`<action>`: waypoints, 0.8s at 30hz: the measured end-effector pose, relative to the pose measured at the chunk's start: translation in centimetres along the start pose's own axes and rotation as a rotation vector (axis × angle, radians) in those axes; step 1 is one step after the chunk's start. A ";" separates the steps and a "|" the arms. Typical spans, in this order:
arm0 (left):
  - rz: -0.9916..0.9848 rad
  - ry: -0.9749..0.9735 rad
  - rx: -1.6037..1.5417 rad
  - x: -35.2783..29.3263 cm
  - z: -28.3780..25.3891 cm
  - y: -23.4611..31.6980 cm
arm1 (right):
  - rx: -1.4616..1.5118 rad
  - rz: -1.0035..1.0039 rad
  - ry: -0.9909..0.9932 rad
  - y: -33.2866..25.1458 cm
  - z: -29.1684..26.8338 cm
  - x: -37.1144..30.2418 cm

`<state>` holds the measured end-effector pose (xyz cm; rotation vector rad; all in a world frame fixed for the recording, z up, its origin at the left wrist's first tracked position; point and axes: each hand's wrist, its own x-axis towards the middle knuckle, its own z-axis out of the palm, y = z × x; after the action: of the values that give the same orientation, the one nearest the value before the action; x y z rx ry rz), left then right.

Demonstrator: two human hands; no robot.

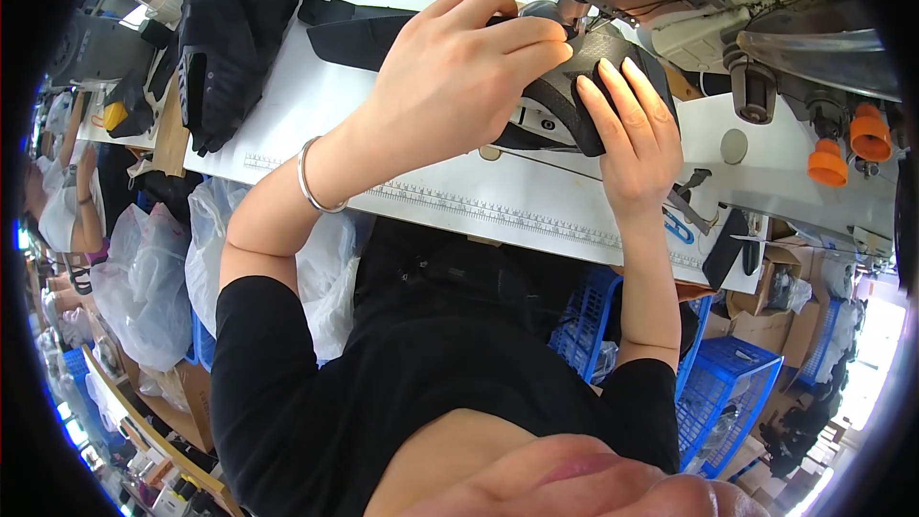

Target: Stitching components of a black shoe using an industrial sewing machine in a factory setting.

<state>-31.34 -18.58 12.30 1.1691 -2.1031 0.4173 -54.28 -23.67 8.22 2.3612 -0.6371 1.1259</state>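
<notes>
A curved black fabric piece (557, 101) with a grey textured panel (598, 50) lies under the sewing machine's needle area (574, 14). My left hand (469, 67), a silver bangle on its wrist, is closed, its fingertips pinching the piece close to the needle. On the piece's right part rests my right hand (637, 139), fingers stretched out and lying flat; its thumb is hidden. From beneath my left hand a black strap-like part (354, 41) of fabric reaches out to the left. The needle tip itself is hard to make out.
The white table (287, 124) has a ruler strip (488, 212) along its near edge. A black padded bag (244, 33) lies at its left. Orange caps (828, 163) hang from the machine at right. Blue crates (723, 393) and plastic bags (144, 273) stand below. Another person (62, 206) sits far left.
</notes>
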 end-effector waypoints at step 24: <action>0.025 0.009 -0.004 -0.2 0.7 -0.6 | -0.008 0.024 0.025 0.0 0.5 -0.1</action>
<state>-31.04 -19.15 11.63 1.1373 -2.1121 0.4291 -54.00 -23.90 7.84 2.3352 -0.6616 1.1585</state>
